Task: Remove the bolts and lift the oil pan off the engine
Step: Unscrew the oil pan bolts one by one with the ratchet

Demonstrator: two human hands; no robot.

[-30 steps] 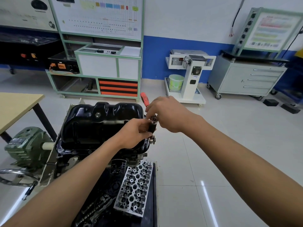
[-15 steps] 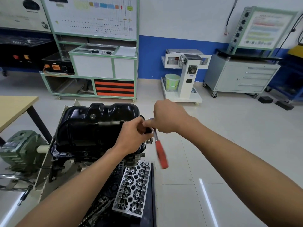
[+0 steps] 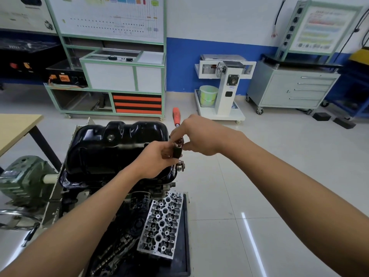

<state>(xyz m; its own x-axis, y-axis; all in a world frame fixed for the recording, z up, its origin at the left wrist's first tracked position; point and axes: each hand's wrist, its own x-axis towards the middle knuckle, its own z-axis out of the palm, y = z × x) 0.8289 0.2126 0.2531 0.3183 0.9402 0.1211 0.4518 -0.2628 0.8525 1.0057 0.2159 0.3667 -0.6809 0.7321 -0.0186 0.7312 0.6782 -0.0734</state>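
Note:
The glossy black oil pan (image 3: pixel 111 150) sits upside-up on the engine (image 3: pixel 83 188) mounted on a stand. At the pan's right edge my left hand (image 3: pixel 153 160) grips the dark socket (image 3: pixel 177 151) of a ratchet wrench, just above a bolt (image 3: pixel 180 165) on the pan flange. My right hand (image 3: pixel 201 136) holds the ratchet head, and the red handle (image 3: pixel 176 115) points away from me behind my fingers. A drain plug (image 3: pixel 110 137) shows on top of the pan.
A silver cylinder head (image 3: pixel 162 222) lies on a black tray (image 3: pixel 184 246) in front of the engine. A green motor (image 3: pixel 24 180) is at the left, a wooden table (image 3: pixel 14 126) beyond it. Cabinets and a white machine stand along the far wall across tiled floor.
The red ratchet handle has swung from pointing down toward me to pointing away, behind my right hand. My left hand has stayed on the socket.

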